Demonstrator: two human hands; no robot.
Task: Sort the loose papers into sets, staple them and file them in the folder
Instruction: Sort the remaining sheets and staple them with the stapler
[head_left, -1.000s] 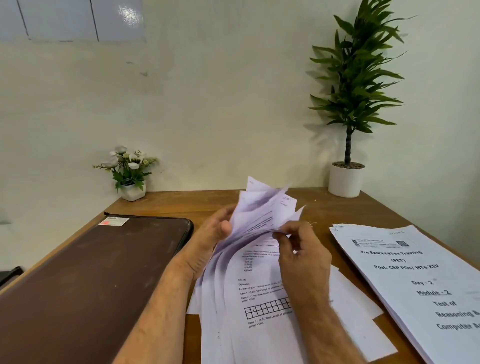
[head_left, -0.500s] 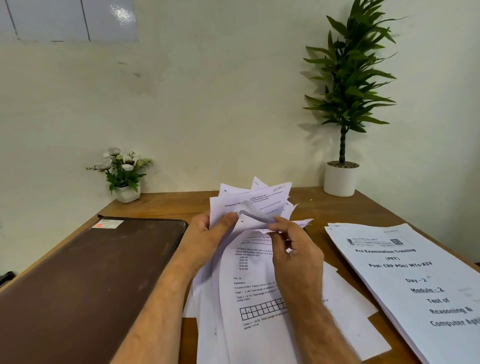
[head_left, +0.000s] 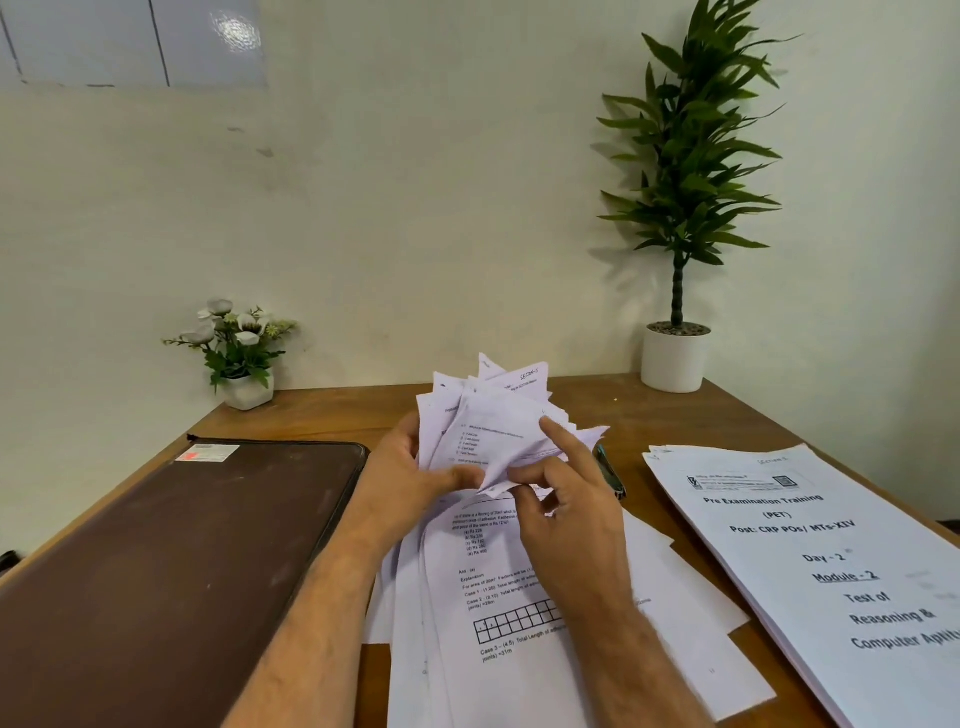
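A pile of loose printed papers (head_left: 514, 613) lies on the wooden table (head_left: 644, 421) in front of me, its far ends lifted and fanned upward. My left hand (head_left: 410, 483) holds the raised sheets from the left, thumb pressed across their front. My right hand (head_left: 566, 499) pinches the lower edge of one folded-up sheet between thumb and middle fingers, with the index finger pointing up against the page. A brown zip folder (head_left: 171, 571) lies shut on the left. A thick printed set (head_left: 826, 566) titled "Pre Examination Training" lies on the right.
A small white flower pot (head_left: 244, 358) stands at the back left and a tall green plant in a white pot (head_left: 675, 358) at the back right, both against the wall. A dark, partly hidden object (head_left: 609, 470) lies beyond my right hand.
The fanned sheets have been leafed further: my left thumb has slid lower across them, and my right index finger has straightened up against a page. The view has shifted slightly.
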